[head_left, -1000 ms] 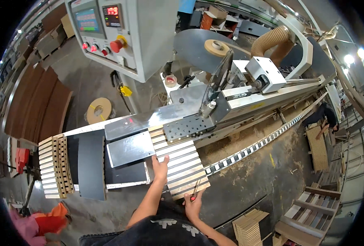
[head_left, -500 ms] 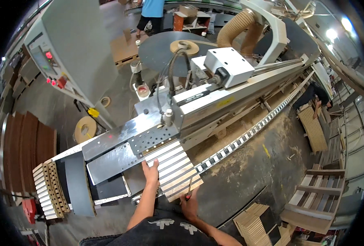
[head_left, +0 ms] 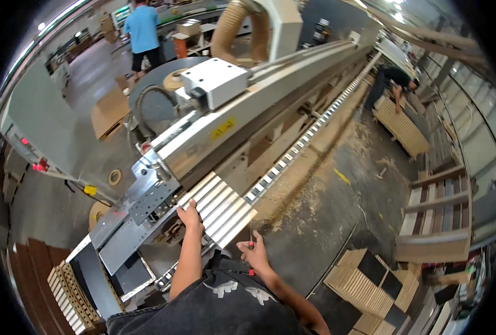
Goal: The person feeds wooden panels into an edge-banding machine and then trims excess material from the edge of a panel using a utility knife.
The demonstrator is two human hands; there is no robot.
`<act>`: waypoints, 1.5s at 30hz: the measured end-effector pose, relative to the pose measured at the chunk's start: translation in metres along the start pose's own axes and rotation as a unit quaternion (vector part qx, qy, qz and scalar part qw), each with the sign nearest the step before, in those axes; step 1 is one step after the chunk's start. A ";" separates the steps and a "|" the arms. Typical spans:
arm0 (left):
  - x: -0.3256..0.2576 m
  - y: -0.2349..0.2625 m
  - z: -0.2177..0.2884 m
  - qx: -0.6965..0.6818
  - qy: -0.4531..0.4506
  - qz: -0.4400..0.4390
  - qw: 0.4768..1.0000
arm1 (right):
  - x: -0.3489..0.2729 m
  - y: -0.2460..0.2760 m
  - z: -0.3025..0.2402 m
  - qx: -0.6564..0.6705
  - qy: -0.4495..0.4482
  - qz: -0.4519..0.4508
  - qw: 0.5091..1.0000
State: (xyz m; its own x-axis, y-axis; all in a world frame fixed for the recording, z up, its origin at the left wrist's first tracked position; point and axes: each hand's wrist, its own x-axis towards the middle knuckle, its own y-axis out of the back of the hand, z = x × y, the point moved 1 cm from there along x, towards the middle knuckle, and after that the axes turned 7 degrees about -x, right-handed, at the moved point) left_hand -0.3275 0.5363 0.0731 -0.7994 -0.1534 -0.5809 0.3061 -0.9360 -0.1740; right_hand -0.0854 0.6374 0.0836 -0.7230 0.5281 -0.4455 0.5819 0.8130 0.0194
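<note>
A long grey edge-finishing machine point(head_left: 270, 106) runs diagonally from the lower left of the frame to the upper right, with a white box housing point(head_left: 217, 81) on top and a tan ribbed dust hose point(head_left: 228, 22) rising at top centre, probably to draw off the dust. Along its near side a chain of small light feed pads point(head_left: 309, 134) stretches toward the upper right; the sawdust-strewn floor point(head_left: 337, 206) lies right of it.

At centre frame a fluted pale wooden panel point(head_left: 220, 207) lies flat at the machine's infeed, its grooves parallel to the track, its far end tucked under the grey beam, likely so the edge stays lined up with the feed. The left hand point(head_left: 190, 214) rests palm down on the panel's left part, fingers spread flat and gripping nothing, seemingly pressing it down and steadying it. The right hand point(head_left: 253, 252) sits just off the panel's near right corner, its fingers pinched round a thin red-handled tool point(head_left: 251, 241) held upright, clear of the wood.

Stacks of similar slatted panels point(head_left: 370, 282) wait at lower right, more at lower left point(head_left: 66, 290). A person in a blue shirt point(head_left: 142, 30) stands at the top left; another point(head_left: 393, 84) bends over a pallet at upper right.
</note>
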 end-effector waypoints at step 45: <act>-0.048 0.228 0.139 0.450 -0.582 0.047 0.676 | -0.130 0.107 0.167 -0.281 0.062 0.033 0.957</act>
State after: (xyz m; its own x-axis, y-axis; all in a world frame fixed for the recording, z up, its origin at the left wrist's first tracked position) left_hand -0.2910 0.2863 0.1723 -0.8240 0.1183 0.5541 0.3641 -0.6388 0.6778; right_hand 0.1329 0.6146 -0.0057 -0.7510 0.5788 -0.3176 0.3605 0.7625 0.5373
